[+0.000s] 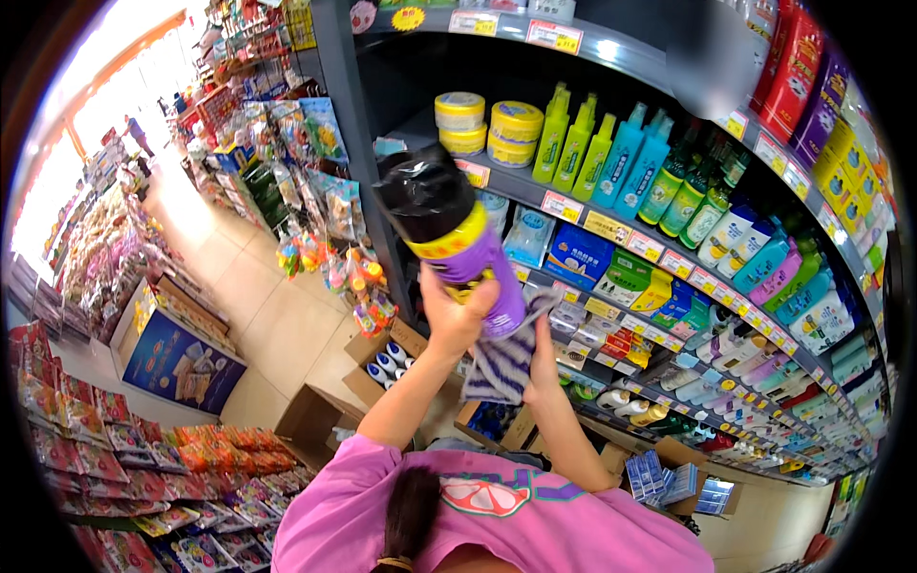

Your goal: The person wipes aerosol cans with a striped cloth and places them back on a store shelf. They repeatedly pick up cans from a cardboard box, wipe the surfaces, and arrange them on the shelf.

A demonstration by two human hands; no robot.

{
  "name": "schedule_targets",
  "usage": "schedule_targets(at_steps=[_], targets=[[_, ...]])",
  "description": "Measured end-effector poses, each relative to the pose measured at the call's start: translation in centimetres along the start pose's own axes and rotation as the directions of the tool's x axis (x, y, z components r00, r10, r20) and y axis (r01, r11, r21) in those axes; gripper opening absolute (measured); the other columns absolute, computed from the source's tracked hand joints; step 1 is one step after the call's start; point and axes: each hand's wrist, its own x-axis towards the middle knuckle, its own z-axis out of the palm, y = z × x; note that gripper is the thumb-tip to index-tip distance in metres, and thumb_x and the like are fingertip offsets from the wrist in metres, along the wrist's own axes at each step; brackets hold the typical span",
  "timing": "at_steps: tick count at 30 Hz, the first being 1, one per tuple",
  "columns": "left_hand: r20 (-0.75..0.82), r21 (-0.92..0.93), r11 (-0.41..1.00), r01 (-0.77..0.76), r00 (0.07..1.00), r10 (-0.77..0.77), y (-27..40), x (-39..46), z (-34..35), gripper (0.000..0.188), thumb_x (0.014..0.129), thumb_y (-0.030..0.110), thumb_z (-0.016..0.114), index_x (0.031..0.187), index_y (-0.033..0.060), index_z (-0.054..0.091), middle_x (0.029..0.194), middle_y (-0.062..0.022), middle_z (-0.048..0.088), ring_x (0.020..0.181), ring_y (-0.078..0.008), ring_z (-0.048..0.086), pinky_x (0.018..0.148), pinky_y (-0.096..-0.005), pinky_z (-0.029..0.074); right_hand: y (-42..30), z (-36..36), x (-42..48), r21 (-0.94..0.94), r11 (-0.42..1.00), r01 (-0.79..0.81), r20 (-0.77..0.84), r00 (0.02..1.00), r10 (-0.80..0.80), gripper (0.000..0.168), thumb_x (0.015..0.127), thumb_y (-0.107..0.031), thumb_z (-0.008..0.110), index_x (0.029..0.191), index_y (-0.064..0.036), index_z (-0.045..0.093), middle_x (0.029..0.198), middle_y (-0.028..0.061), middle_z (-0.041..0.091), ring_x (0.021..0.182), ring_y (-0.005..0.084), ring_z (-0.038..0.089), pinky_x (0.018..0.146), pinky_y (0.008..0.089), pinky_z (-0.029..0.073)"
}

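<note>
My left hand (455, 308) is closed around a purple spray can (476, 258) with a yellow band and a large black cap, held tilted up to the left in front of the shelving. Against the can's lower end my right hand (542, 362) holds a grey and dark striped cloth (501, 365). Behind the can, the shelf (523, 179) carries stacked yellow-lidded round tubs (516, 123), green spray bottles (559, 143) and blue spray bottles (630, 165).
Open cardboard boxes (311, 419) stand on the floor near me, one with white and blue bottles (387, 362). Packaged snacks (93, 458) fill a rack at the lower left. Small toys (365, 286) hang beside the shelf's upright. A person (136, 135) stands far off in the aisle.
</note>
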Motion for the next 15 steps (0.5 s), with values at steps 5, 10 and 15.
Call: schedule_targets(at_steps=[5, 10, 15], targets=[[0.199, 0.015, 0.999, -0.051, 0.979, 0.047, -0.4, -0.5, 0.4, 0.077, 0.065, 0.021, 0.085, 0.123, -0.0001, 0.038, 0.112, -0.0092, 0.055, 0.101, -0.0173, 0.056, 0.088, -0.0316, 0.047, -0.3, 0.2, 1.5, 0.016, 0.985, 0.169, -0.18, 0.97, -0.163, 0.047, 0.097, -0.041, 0.037, 0.126, -0.004, 0.046, 0.12, 0.0089, 0.057, 0.106, 0.0222, 0.057, 0.092, 0.0349, 0.045], [0.242, 0.087, 0.996, -0.022, 0.97, 0.001, -2.1, -1.7, 0.2, 0.091, 0.061, 0.031, 0.087, 0.128, 0.0006, 0.032, 0.116, -0.0093, 0.053, 0.104, -0.0172, 0.054, 0.089, -0.0314, 0.045, 0.0, -1.7, 2.4, -0.522, 0.793, 0.315, -0.303, 0.8, -0.518, 0.048, 0.097, -0.038, 0.042, 0.112, 0.006, 0.054, 0.107, 0.0115, 0.06, 0.095, 0.0166, 0.057, 0.082, 0.0295, 0.044], [0.09, 0.109, 0.986, -0.123, 0.989, 0.114, -1.6, -0.3, 0.4, 0.101, 0.066, 0.055, 0.074, 0.134, -0.0002, 0.024, 0.123, -0.0101, 0.047, 0.108, -0.0172, 0.051, 0.092, -0.0308, 0.042, 0.0, -3.2, 1.2, -0.943, 0.333, 0.018, -0.196, 0.778, -0.597, 0.048, 0.098, -0.037, 0.04, 0.11, 0.008, 0.051, 0.099, 0.0099, 0.059, 0.088, 0.0135, 0.054, 0.077, 0.0275, 0.043]])
